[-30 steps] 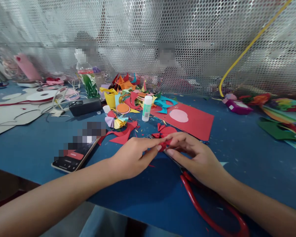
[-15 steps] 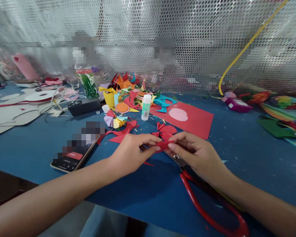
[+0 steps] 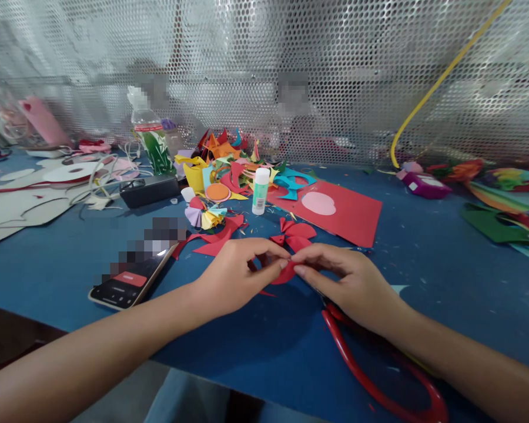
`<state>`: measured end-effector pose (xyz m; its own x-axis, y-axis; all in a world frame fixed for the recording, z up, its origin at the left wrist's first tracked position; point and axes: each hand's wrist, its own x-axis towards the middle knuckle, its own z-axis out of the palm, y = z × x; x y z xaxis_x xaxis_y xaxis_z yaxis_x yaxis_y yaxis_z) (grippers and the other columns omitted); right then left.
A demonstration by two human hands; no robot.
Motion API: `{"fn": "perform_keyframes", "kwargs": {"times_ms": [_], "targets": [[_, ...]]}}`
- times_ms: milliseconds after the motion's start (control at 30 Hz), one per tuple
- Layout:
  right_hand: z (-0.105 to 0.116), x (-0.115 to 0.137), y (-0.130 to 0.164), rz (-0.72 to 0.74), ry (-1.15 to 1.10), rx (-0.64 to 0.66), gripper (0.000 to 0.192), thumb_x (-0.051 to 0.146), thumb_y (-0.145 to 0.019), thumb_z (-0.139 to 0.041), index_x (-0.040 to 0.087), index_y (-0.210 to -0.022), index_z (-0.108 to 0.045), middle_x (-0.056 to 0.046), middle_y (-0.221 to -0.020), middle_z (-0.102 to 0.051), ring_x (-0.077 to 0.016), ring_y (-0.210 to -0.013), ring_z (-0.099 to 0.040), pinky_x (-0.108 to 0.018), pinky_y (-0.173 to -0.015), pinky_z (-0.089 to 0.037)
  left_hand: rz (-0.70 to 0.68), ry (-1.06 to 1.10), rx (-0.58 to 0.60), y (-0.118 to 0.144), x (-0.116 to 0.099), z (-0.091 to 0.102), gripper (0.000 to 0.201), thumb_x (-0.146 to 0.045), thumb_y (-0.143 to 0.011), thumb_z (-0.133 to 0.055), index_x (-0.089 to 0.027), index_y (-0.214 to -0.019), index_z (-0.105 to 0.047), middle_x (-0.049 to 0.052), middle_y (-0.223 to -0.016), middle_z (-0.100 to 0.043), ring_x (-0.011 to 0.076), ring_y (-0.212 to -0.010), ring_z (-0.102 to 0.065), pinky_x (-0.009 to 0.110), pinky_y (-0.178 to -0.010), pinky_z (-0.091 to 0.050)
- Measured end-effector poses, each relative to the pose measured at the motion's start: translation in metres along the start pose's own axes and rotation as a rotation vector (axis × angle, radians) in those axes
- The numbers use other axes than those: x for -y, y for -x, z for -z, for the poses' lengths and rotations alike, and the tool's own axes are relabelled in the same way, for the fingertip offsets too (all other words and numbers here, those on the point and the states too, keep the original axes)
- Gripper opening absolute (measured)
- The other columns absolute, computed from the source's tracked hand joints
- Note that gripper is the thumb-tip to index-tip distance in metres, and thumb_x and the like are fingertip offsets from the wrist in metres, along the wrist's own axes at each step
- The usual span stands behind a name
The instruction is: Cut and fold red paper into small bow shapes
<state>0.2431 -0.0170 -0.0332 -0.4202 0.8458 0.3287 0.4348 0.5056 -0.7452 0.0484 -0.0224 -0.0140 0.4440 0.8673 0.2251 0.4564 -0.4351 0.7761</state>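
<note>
Between my hands is a small red paper piece [image 3: 285, 274], pinched at its upper edge by the fingertips of both. My left hand [image 3: 242, 273] grips it from the left, thumb below and fingers above. From the other side my right hand [image 3: 350, 279] pinches it, the fingertips of the two hands nearly meeting. Just beyond them lie red paper circles [image 3: 300, 230], partly folded or overlapping. Under my right hand and forearm rest scissors with red handles [image 3: 348, 358]; their blades are mostly hidden. A glue stick [image 3: 260, 191] stands upright behind the hands.
A phone [image 3: 136, 273] lies on the left. Behind it are a black box [image 3: 149, 191], a green-labelled bottle [image 3: 153, 141] and colourful paper scraps [image 3: 223, 155]. Red card [image 3: 352, 211] with a pink circle lies right of the glue stick. A perforated metal panel [image 3: 335, 53] closes off the back.
The red paper piece has turned in my fingers, from a flat narrow strip to a rounded face hanging below the fingertips. My right hand has shifted slightly left, closer to my left hand.
</note>
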Motion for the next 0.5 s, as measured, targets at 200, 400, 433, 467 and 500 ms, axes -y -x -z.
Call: {"fn": "perform_keyframes", "kwargs": {"times_ms": [200,400,433,467,500], "targets": [[-0.0026,-0.0019,0.0006,0.113,0.229,0.109,0.015,0.018,-0.081,-0.054,0.024,-0.088,-0.066,-0.002,-0.083,-0.069,-0.0173,-0.076,-0.063,-0.029,-0.067,-0.05,0.178,0.031,0.153,0.0003,0.0065,-0.0013,0.017,-0.022,-0.078,-0.051,-0.017,-0.081,-0.067,0.001,-0.072,-0.068,0.0119,-0.064,-0.06,0.02,-0.055,-0.044],[-0.0053,-0.0029,0.0011,0.245,0.349,0.211,0.012,0.017,-0.08,-0.058,0.022,-0.083,-0.068,-0.004,-0.081,-0.068,-0.0197,-0.079,-0.059,-0.037,-0.075,-0.045,0.023,-0.303,0.204,0.0026,0.0079,-0.0032,0.016,-0.021,-0.076,-0.055,-0.021,-0.08,-0.07,0.002,-0.08,-0.066,0.0145,-0.071,-0.059,0.025,-0.064,-0.045],[-0.005,-0.0031,0.0014,0.247,0.362,0.211,0.012,0.017,-0.079,-0.058,0.022,-0.083,-0.069,-0.004,-0.082,-0.067,-0.0197,-0.079,-0.059,-0.037,-0.075,-0.044,0.01,-0.337,0.207,0.0027,0.008,-0.0034,0.016,-0.021,-0.076,-0.056,-0.021,-0.081,-0.071,0.002,-0.08,-0.065,0.0144,-0.071,-0.059,0.024,-0.064,-0.044],[-0.0047,-0.0034,0.0018,0.247,0.37,0.211,0.012,0.017,-0.08,-0.059,0.022,-0.083,-0.069,-0.004,-0.082,-0.066,-0.0194,-0.08,-0.058,-0.037,-0.076,-0.043,0.01,-0.35,0.214,0.0027,0.0081,-0.0036,0.016,-0.021,-0.077,-0.055,-0.022,-0.081,-0.071,0.002,-0.081,-0.064,0.0141,-0.071,-0.059,0.024,-0.064,-0.044],[-0.0043,-0.0039,0.002,0.25,0.372,0.213,0.012,0.017,-0.08,-0.059,0.022,-0.084,-0.069,-0.004,-0.082,-0.066,-0.0189,-0.08,-0.058,-0.037,-0.076,-0.042,0.013,-0.35,0.222,0.0026,0.0083,-0.0037,0.016,-0.02,-0.077,-0.055,-0.022,-0.082,-0.07,0.002,-0.081,-0.064,0.0138,-0.071,-0.058,0.023,-0.063,-0.044]]}}
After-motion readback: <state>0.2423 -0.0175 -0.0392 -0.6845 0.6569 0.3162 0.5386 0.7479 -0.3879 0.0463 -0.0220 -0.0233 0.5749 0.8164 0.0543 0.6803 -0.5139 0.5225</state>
